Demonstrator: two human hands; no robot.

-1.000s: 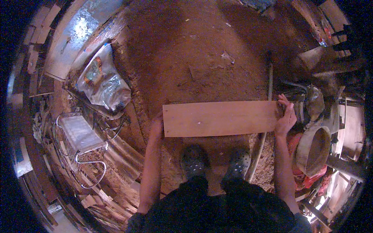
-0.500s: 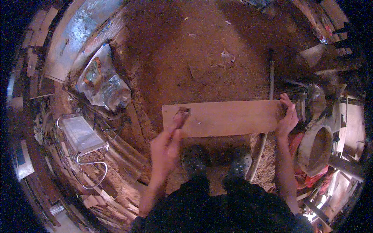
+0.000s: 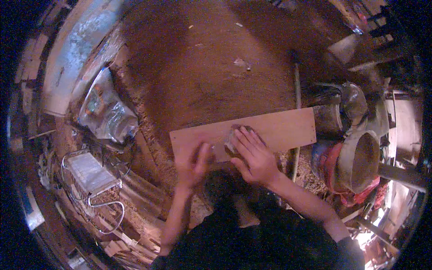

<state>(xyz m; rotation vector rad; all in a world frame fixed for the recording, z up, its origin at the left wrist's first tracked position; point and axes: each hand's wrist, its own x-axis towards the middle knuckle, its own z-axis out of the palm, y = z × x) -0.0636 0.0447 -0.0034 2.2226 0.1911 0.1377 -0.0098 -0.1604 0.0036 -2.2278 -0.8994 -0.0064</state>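
Brown earthen floor [image 3: 216, 83], pale board [image 3: 276, 127] mid-work

Across the centre, the board slants from just below nine o'clock to just above three. The left hand [image 3: 192, 164], toward seven, overlaps its near edge (too blurred to tell its fingers). The right hand [image 3: 256, 156], toward four, has its fingers clamped on a greyish block [image 3: 231, 141] over mid-board. Work seems unfinished; how much remains is unclear.

Plain light brown is seen on the board [image 3: 283, 127] at centre, dark reddish brown on the floor [image 3: 189, 85], and mottled blue on the panel [image 3: 83, 51] at upper left.
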